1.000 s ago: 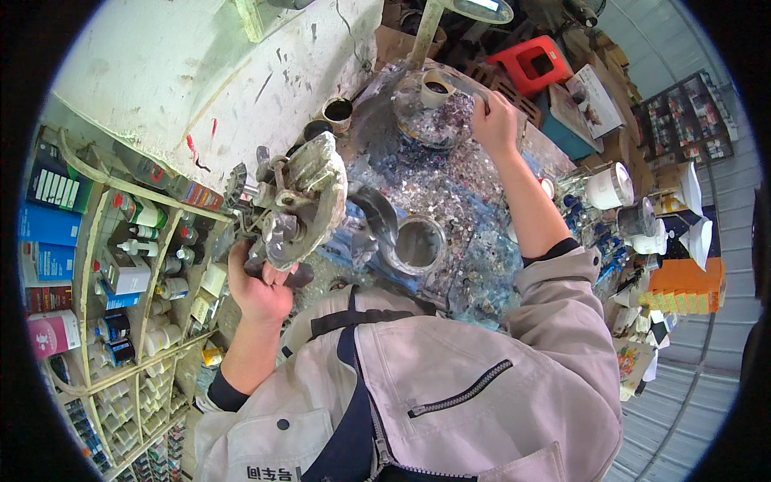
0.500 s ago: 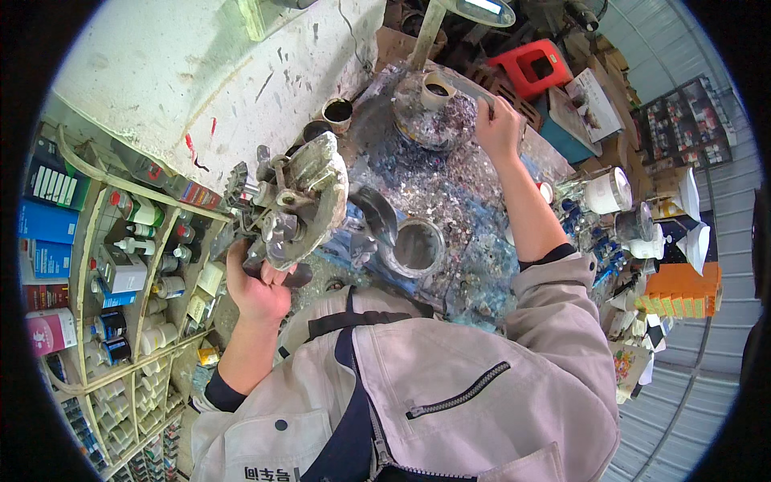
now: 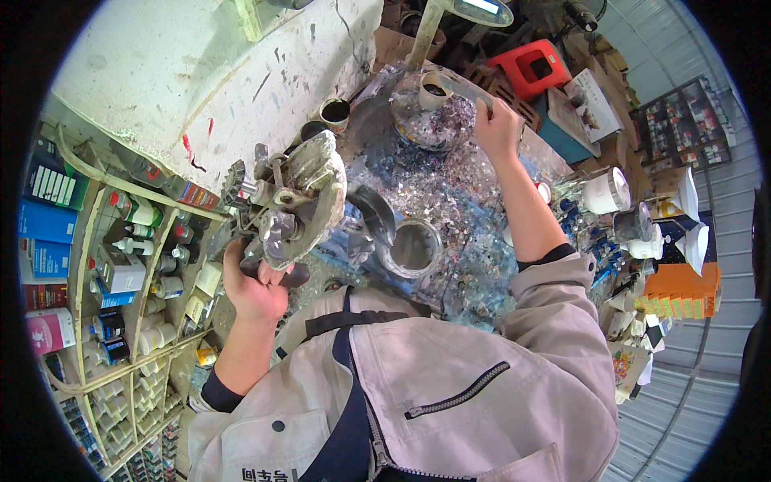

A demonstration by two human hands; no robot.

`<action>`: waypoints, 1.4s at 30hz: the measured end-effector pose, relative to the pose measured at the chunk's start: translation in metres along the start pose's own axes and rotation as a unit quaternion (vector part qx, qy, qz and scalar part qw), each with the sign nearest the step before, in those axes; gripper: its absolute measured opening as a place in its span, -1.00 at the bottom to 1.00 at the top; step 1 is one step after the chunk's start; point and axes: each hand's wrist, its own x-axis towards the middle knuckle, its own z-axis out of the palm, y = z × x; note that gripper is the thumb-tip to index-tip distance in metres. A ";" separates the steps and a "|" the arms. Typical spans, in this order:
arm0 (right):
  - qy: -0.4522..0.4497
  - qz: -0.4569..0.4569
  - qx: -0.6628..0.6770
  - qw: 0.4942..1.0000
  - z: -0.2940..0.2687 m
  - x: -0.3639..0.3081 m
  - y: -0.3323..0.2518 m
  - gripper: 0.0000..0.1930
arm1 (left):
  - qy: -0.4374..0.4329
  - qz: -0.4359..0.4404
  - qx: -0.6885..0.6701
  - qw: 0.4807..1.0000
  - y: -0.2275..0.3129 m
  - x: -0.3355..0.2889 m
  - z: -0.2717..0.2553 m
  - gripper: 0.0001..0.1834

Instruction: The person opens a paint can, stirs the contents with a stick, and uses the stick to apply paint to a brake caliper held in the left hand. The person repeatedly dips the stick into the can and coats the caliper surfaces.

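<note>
**Heavy casting held in one hand over a cluttered, paint-crusted bench**

The left hand is closed from below around the dark lower end of a bulky metal casting, holding it up above the near-left edge of the bench. The casting looks heavy and awkward — a pale, paint-smeared rounded plate with lugs, bolts and a small toothed gear at its upper left. Gripped only at its lower end, it could well tip or slip; it hangs just above an open tin with a pale, filmy inside, and a fall would likely knock that over or hit the person's lap.

The right hand reaches far across the bench, its fingers curled about a thin stick-like tool that runs to a small cup standing in a shallow round dish. The dish is crusted with flaky purple and white residue. With the arm stretched this far, a nudge could tip the cup — it is narrow and stands on an uneven crust.

The bench surface is rough and glossy, layered with blue, white and grey drips. A dark-rimmed can stands near the white, scuffed wall. On the left, a shelf holds small bottles and boxes, tightly packed.
</note>
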 end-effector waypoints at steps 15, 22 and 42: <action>-0.023 0.011 -0.015 1.000 -0.007 0.001 -0.008 -0.80 | -0.013 -0.001 -0.002 1.000 0.000 -0.001 0.006 -0.54; 0.045 -0.033 0.032 0.998 -0.001 -0.001 -0.007 -0.80 | 0.015 0.004 0.006 1.000 -0.001 -0.004 0.008 -0.55; 0.035 -0.008 0.017 0.999 -0.002 -0.010 -0.007 -0.83 | 0.042 -0.002 0.007 0.999 0.000 -0.008 0.011 -0.50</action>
